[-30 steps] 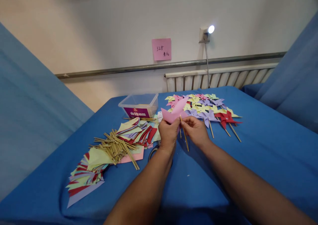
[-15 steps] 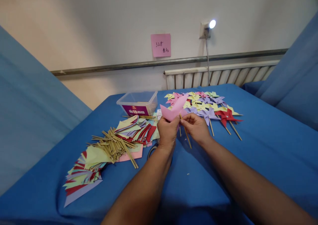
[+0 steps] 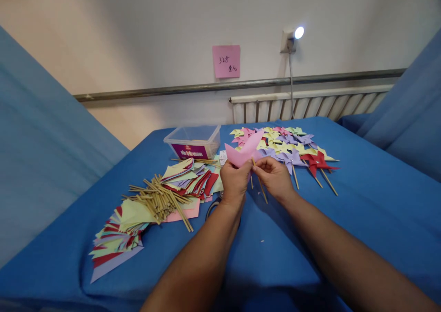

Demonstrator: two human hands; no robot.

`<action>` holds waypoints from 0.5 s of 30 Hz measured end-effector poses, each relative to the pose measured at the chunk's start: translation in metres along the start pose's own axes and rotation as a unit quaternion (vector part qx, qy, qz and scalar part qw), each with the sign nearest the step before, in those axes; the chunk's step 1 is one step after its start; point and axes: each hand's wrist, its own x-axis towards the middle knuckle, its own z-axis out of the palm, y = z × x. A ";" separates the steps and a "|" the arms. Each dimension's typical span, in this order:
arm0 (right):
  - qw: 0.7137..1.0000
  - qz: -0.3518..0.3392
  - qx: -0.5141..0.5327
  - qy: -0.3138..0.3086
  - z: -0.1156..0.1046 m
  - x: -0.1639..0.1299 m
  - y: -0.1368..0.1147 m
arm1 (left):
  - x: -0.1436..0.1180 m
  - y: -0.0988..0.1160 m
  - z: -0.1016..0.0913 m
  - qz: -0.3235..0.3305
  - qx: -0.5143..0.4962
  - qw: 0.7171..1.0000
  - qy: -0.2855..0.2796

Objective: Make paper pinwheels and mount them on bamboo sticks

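Note:
My left hand [image 3: 234,179] is closed on a pink paper pinwheel [image 3: 245,150], whose pointed blades rise above the fingers. Beside it, my right hand [image 3: 274,176] pinches a thin wooden stick [image 3: 262,190] near its top, right behind the pinwheel's centre. The stick slants down toward me between the two hands. Where stick and paper meet is hidden by my fingers. Black-handled scissors [image 3: 212,208] lie partly under my left wrist. Finished pinwheels, such as a red pinwheel [image 3: 317,162] and a purple pinwheel [image 3: 291,159], lie just beyond my right hand.
On the left lie a pile of short sticks [image 3: 161,199], a fanned stack of coloured paper [image 3: 115,238] and another paper stack [image 3: 189,178]. A clear plastic box [image 3: 210,142] stands behind them. A blue cloth [image 3: 372,201] covers the table; a radiator [image 3: 310,105] runs along the wall.
The view has shifted slightly, so everything sits a little farther right. Both hands keep their hold on the pinwheel and stick, with hardly any other movement.

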 end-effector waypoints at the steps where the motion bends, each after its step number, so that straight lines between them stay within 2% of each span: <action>1: 1.000 0.000 -0.003 0.000 0.000 0.000 0.000 | 0.000 0.000 0.000 -0.001 0.001 1.000 -0.001; 15: 0.999 -0.015 -0.040 -0.004 -0.004 0.002 0.005 | 0.001 0.001 -0.002 -0.002 0.032 0.999 0.007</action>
